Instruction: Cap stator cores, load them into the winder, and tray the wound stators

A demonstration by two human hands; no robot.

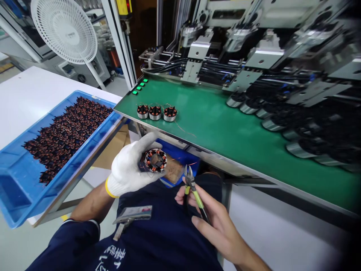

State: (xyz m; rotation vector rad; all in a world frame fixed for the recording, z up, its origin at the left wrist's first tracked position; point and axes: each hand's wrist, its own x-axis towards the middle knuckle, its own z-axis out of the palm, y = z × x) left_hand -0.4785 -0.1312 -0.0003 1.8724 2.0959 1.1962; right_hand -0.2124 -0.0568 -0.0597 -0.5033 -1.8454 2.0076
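My left hand [128, 165], in a white knit glove, grips a wound motor stator [156, 160] by its rim, with its round opening facing up toward me. Loose copper wire ends stick out around that stator. Bare, my right hand [210, 218] holds a pair of wire cutters [190, 184] with green and black handles. The cutters' jaws are slightly parted and point up, to the right of the stator and apart from it. Below both hands, a blue bin [184, 154] with a brown piece inside sits near my lap.
Three stators [155, 112] stand on the green worktop [203, 113], with stray wire beside them. Several metal-ringed stators [299, 146] line the right. Machine clamps [197, 52] hang behind. A blue tray [17, 162] of wound parts lies left, on a white table [25, 101], near a fan [64, 30].
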